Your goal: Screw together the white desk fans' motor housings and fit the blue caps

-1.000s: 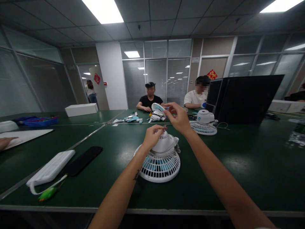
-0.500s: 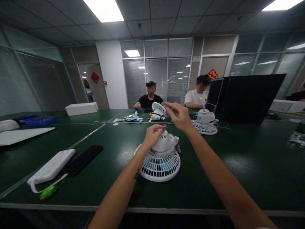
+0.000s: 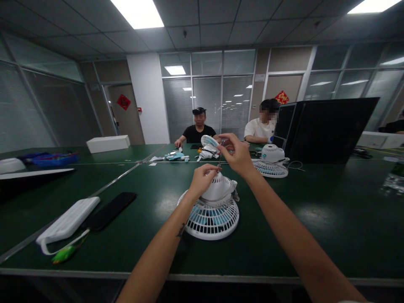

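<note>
A small white desk fan (image 3: 212,212) lies face down on the green table (image 3: 315,219) straight ahead of me. My left hand (image 3: 202,180) rests on the fan's rear motor housing, fingers pinched round the lower end of a thin screwdriver (image 3: 219,159). My right hand (image 3: 237,155) is raised above the fan and grips the screwdriver's handle with curled fingers. The tool stands almost upright, its tip hidden at the housing.
A white power bank (image 3: 67,221), a black phone (image 3: 110,211) and a green-tipped cable (image 3: 63,254) lie at left. A second fan (image 3: 269,162) and a black monitor (image 3: 325,130) stand at right. Two people sit across the table with fan parts (image 3: 206,149). A white box (image 3: 107,144) sits far left.
My hands have hardly moved on the fan. The white sheet at the far left now lies edge-on, and the other hand there is gone. The person in the far doorway is no longer visible.
</note>
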`<state>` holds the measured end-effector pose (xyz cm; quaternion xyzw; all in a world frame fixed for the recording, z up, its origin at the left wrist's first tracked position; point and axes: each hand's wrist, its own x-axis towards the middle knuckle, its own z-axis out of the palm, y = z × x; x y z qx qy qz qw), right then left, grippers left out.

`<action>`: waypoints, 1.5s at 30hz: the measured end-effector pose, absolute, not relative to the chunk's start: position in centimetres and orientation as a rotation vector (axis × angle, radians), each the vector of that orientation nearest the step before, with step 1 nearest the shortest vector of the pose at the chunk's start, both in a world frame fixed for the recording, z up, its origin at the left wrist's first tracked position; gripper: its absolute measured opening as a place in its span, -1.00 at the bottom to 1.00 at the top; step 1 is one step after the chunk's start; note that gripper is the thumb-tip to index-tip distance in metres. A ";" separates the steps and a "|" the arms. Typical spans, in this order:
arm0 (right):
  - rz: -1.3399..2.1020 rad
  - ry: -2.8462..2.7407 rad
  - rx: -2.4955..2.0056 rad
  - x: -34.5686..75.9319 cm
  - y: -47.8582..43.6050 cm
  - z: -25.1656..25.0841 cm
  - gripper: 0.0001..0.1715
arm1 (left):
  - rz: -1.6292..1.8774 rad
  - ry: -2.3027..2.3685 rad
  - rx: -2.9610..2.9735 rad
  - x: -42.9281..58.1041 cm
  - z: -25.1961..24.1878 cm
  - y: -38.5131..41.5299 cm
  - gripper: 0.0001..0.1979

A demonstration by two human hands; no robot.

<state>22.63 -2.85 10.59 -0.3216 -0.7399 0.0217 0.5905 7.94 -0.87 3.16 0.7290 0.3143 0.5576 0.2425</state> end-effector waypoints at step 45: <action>-0.133 -1.747 -0.780 23.1 -2.6 10.8 -0.62 | 1.491 0.890 1.990 7.9 3.3 -1.1 -0.72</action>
